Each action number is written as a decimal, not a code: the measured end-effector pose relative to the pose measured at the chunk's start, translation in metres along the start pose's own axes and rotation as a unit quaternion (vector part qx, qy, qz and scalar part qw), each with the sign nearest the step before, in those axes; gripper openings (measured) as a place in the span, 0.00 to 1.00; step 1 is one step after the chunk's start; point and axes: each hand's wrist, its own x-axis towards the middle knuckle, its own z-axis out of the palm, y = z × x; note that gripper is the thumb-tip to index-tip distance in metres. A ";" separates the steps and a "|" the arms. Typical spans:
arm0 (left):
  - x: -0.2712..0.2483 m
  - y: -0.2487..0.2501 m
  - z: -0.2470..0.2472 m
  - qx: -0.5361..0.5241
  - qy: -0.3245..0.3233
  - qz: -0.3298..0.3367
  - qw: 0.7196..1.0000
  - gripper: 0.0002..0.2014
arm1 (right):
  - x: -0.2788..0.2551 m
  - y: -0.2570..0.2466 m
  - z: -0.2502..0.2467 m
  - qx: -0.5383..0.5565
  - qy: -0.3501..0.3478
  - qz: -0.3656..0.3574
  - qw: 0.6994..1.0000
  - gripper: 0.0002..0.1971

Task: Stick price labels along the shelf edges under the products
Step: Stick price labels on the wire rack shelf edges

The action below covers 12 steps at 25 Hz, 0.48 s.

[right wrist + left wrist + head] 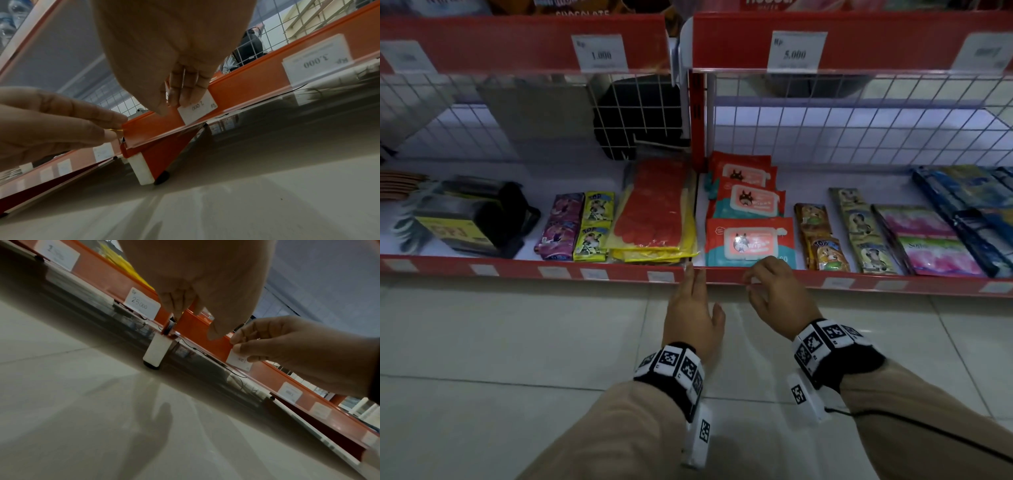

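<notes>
Pinching the price label (pixel 197 108) against the red shelf edge (pixel 722 275) with our right hand (pixel 774 291), our left hand (pixel 693 318) flat-fingered beside it, we risk sticking it crooked if those fingers slip.

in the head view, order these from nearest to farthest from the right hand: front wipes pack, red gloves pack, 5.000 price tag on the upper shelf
1. Front wipes pack, just above the right hand, which pinches a label.
2. Red gloves pack, up and to the left, past the shelf divider.
3. 5.000 price tag, on the upper shelf edge, far above.
</notes>
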 end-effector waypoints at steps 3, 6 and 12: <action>-0.004 -0.002 0.002 -0.008 0.011 -0.006 1.000 0.34 | 0.001 -0.001 0.002 -0.008 0.009 -0.012 1.000 0.08; -0.008 -0.001 0.003 -0.013 0.020 -0.007 1.000 0.34 | 0.001 -0.001 0.004 -0.019 0.012 -0.021 1.000 0.10; -0.007 -0.003 -0.007 0.108 0.025 -0.008 0.994 0.35 | 0.002 -0.010 0.005 -0.087 -0.005 -0.060 0.994 0.20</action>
